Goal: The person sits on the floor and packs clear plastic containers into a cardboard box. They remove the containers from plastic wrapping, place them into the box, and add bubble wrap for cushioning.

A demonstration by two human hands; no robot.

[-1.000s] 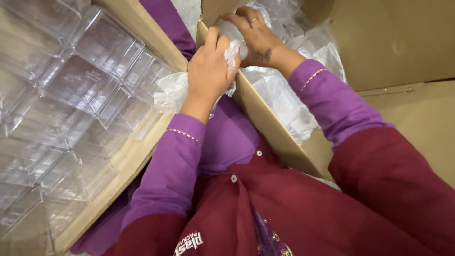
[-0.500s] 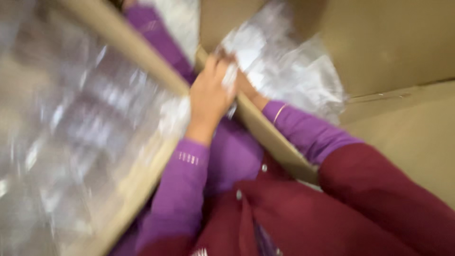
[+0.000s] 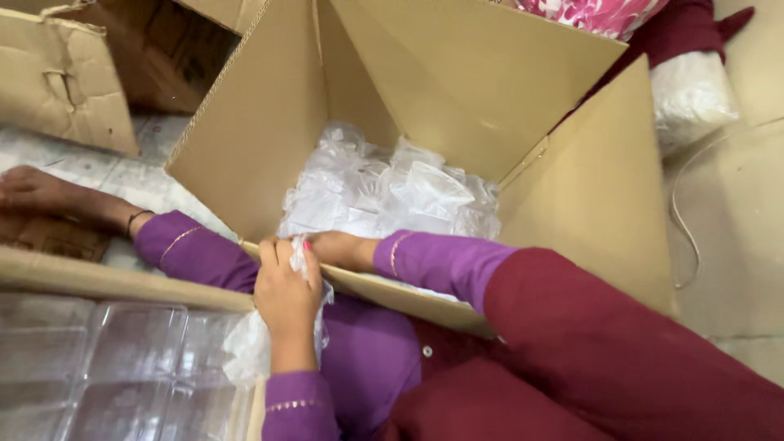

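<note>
A person in purple sleeves and a maroon garment is sitting against a large open cardboard box (image 3: 457, 90), seen from above, and everything here is placed relative to that box. The left hand (image 3: 287, 287) is resting at the box's near rim, its fingers curling closed around a crumpled piece of clear plastic wrap (image 3: 306, 269) that is trailing down outside the rim toward the person's lap. The right hand (image 3: 333, 245) is lying just inside the same near rim, touching the left hand and the same wrap; its fingers are mostly hidden behind the left hand, so it is not possible to tell how tightly they are closing. Inside the box, just beyond the hands, a heap of clear plastic bags (image 3: 392, 192) is filling the bottom. Outside the box on its near left side, a second carton of clear plastic trays (image 3: 122, 367) is sitting, its cardboard edge running under the left forearm. Farther left of the box, a bare foot with an ankle band (image 3: 49, 192) is resting on the pale floor. Beyond the box's far right flap, a white plastic-wrapped bundle (image 3: 690, 94) is lying beside pink floral cloth (image 3: 592, 12).
</note>
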